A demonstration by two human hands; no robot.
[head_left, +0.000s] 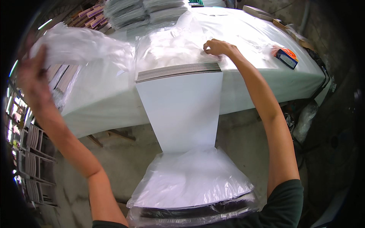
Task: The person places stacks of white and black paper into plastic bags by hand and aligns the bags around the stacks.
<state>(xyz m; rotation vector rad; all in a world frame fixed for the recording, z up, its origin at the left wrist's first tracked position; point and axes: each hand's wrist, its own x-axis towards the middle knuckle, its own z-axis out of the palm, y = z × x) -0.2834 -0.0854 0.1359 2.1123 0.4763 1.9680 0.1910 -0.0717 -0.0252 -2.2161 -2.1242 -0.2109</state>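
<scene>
A stack of flat white boards with grey layered edges leans from the table edge toward me. Its lower end is in or behind a clear plastic bag near my body. My left hand, raised at the far left, is smeared by motion, so its fingers cannot be read. Beside it, a blurred clear plastic bag stretches through the air toward the middle. My right hand is closed, its fingers curled down onto the crumpled clear plastic just beyond the boards' far edge.
A pale cloth covers the long table. An orange and dark blue box sits at its right. Wrapped stacks stand at the back. Stacked chairs are at the left, and a clear plastic bundle lies at the right.
</scene>
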